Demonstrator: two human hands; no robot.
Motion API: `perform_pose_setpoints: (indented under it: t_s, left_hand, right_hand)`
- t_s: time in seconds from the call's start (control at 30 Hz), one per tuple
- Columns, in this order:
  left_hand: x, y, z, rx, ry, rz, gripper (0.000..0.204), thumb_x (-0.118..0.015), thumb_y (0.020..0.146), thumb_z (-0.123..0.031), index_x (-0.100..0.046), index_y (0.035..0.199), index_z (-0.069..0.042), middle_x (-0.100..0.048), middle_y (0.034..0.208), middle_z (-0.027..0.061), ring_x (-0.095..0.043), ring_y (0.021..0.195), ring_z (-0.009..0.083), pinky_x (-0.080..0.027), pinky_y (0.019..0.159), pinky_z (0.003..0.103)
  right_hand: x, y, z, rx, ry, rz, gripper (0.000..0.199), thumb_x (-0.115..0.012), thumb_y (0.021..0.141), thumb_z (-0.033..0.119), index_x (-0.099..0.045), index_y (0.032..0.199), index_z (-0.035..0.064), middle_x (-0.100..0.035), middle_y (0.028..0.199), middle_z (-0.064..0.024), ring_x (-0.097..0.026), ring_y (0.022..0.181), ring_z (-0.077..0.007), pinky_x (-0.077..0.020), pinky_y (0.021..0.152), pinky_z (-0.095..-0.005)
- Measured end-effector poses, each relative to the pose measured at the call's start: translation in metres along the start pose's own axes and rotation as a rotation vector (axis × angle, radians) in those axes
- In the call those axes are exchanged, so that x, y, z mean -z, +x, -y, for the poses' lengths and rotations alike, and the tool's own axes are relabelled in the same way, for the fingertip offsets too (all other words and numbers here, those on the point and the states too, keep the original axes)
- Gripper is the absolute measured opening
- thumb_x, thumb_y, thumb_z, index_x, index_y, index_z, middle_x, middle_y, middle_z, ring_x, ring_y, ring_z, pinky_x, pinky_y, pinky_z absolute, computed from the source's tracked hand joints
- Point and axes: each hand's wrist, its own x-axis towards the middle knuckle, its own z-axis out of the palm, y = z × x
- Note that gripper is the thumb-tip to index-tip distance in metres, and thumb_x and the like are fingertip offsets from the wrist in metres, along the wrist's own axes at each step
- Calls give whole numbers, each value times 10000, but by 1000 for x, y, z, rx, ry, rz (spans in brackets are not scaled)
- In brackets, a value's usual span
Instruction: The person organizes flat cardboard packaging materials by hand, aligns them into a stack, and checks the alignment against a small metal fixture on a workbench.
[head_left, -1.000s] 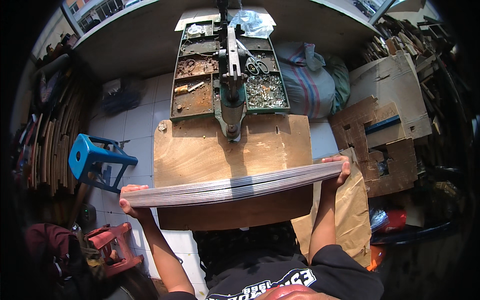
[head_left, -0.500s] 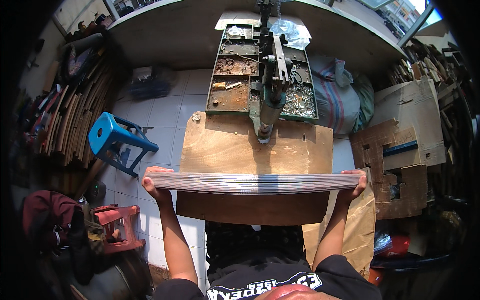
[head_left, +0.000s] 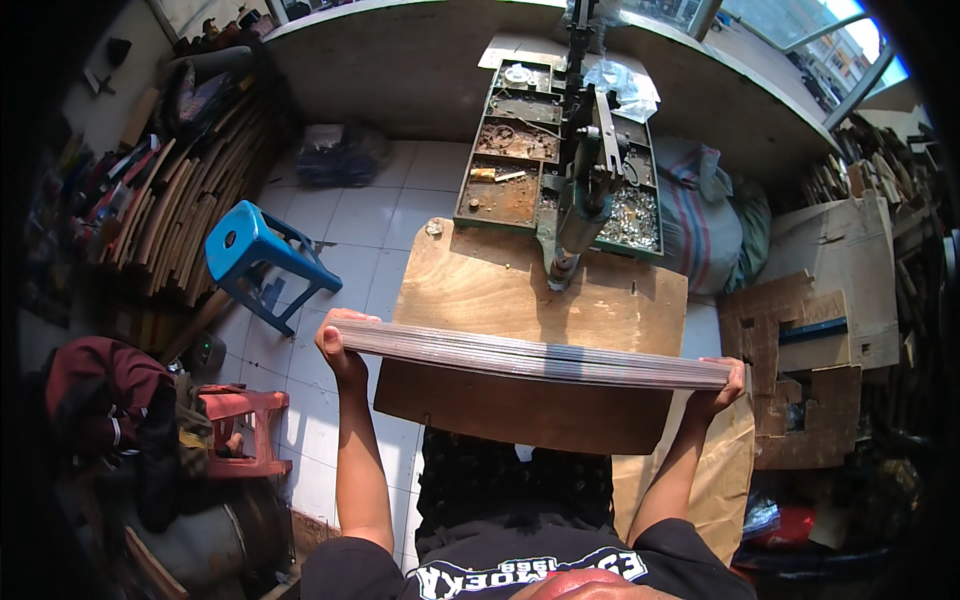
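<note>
White below, looking down from six o'clock over a tiled floor [head_left: 360, 215]. Facing a brown wooden surface [head_left: 500, 275] at the centre of the dial, shaded along its six o'clock side. Taking in a compartmented tray [head_left: 515, 200] just past twelve o'clock, then a pale striped sack [head_left: 700, 215] near two. Viewing also a dark metal press [head_left: 577, 230] between twelve and one, rising in front of the tray. Holding a stack of thin grey sheets [head_left: 540, 360] edge-on across the surface, running it from nine o'clock to between three and four, dipping slightly toward the right in view. Noting a blue stool [head_left: 248, 255] between nine and ten o'clock, and a smaller red stool [head_left: 245, 403] between eight and nine. Gripping the stack's left end in the left hand [head_left: 345, 350] at nine o'clock, its right end in the right hand [head_left: 718, 393] between three and four. Closing both hands firmly on those ends, curling fingers along the far edge. Seeing, smallest of all, shiny metal bits [head_left: 630, 235] filling a tray compartment just past one o'clock.
</note>
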Motion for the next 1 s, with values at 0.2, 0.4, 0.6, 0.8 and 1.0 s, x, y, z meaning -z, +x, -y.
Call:
perform_pose_setpoints:
  t_s: [0.2,0.4,0.6,0.8,1.0]
  left_hand:
    - [3,-1,-28,-113,263,9,730,-400,921,-677,-570,1084,14,-631,1067,172,-591,1006,242,-444,902,381]
    - [-38,-60,-104,-922,704,-223,293,-569,937,-325,-495,1009,-51,-531,1089,147,-504,1017,287,-434,879,433]
    - [-191,-148,-211,-790,-571,912,193,-590,943,-183,-677,1000,-20,-667,1009,147,-667,899,256,-521,833,409]
    - [-247,-205,-264,-734,-1194,1160,200,-647,855,-168,-624,954,4,-626,932,84,-616,855,270,-494,814,412]
    - [-253,-211,-267,-715,-1293,1288,193,-625,880,-160,-627,988,0,-623,984,91,-614,895,271,-486,837,429]
  right_hand:
    - [-1,1,9,-49,9,2,390,-370,918,353,-505,761,23,-534,725,-102,-570,669,-233,-510,672,-362]
    - [-11,-1,19,-26,-7,-29,400,-387,879,345,-507,712,1,-551,671,-112,-544,644,-222,-482,635,-345]
    - [4,3,-1,-83,14,-50,338,-402,878,366,-537,766,77,-510,665,-32,-499,552,-149,-399,457,-280]
    - [-5,1,7,-101,40,-40,340,-380,890,373,-533,784,88,-507,655,-24,-484,508,-133,-367,405,-257]
    - [-2,3,6,-130,35,-19,330,-371,898,367,-517,786,92,-501,649,-22,-484,499,-131,-364,399,-252]
